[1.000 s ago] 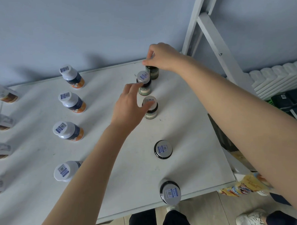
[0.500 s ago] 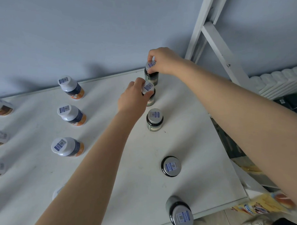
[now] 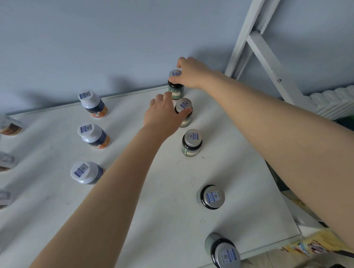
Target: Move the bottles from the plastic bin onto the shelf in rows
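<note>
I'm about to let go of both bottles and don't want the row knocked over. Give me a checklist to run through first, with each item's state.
1. Rear bottle upright on the shelf: ok.
2. Right hand grips the rear bottle around its cap: ok.
3. Left hand grips the second bottle below its cap: ok.
4. Gap between rear bottle and second bottle: cannot tell, they overlap in the view.
5. Second bottle apart from the third bottle: ok.
6. Front bottle safely back from the shelf's edge: cannot tell, it stands close to it.
</note>
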